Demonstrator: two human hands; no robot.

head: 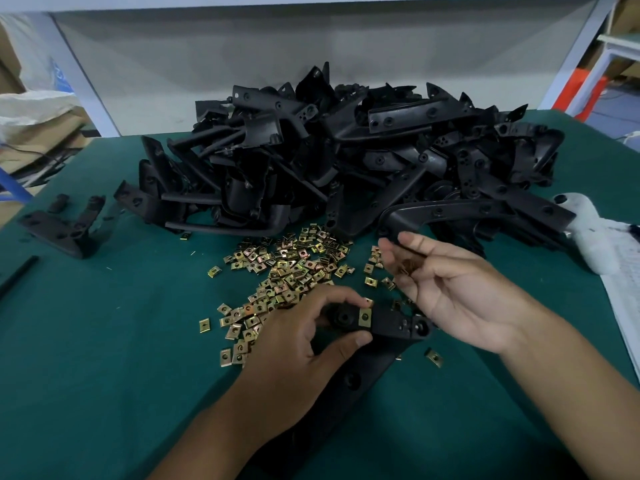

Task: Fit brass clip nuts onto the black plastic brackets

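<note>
Brass clip nut point(364, 317) sat partly seated on the black plastic bracket point(384, 327), which the left hand point(298, 355) gripped near the green mat's point(104, 341) front edge. The right hand point(460, 292) cupped spare nuts, fingers loosely curled. Risk: uneven thumb pressure could skew the nut off its hole.

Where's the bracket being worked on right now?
In the head view it lies low and centre on the green table: the black bracket, gripped by the left hand, just below the loose brass clip nuts.
</note>
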